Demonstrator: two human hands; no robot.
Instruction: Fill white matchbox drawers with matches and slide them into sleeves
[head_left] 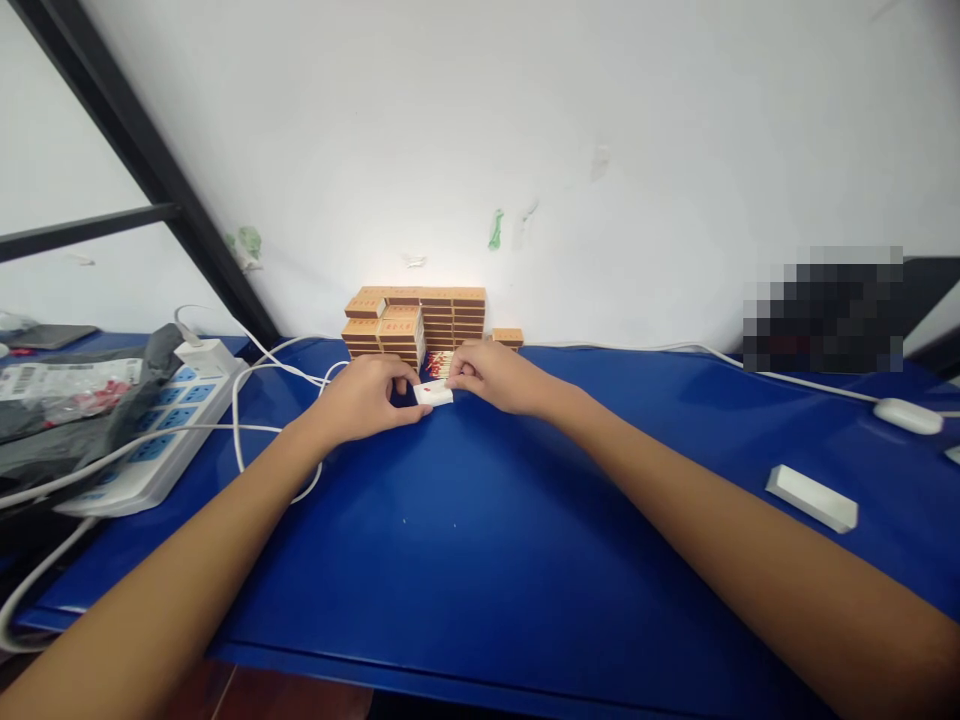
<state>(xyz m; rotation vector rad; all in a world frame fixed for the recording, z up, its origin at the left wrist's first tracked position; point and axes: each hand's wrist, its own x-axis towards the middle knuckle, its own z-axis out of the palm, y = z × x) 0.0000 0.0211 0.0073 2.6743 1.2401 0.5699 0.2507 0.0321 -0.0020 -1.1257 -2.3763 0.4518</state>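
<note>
My left hand [367, 397] and my right hand [491, 375] meet at the far middle of the blue table [480, 540]. Both pinch a small white matchbox tray [434, 393] that lies on the table between them. The left fingers close on its left end, the right fingers curl at its right end. Just behind the tray lies a small heap of red-tipped matches [437, 362]. A stack of orange matchboxes [416, 322] stands against the white wall right behind the hands, with one more matchbox [508, 337] beside it.
A white power strip [161, 430] with white cables [247, 400] lies at the left, next to grey plastic bags [75, 400]. A white block [811, 497] and a white mouse [907, 415] lie at the right. A black frame bar [150, 160] slants at the left.
</note>
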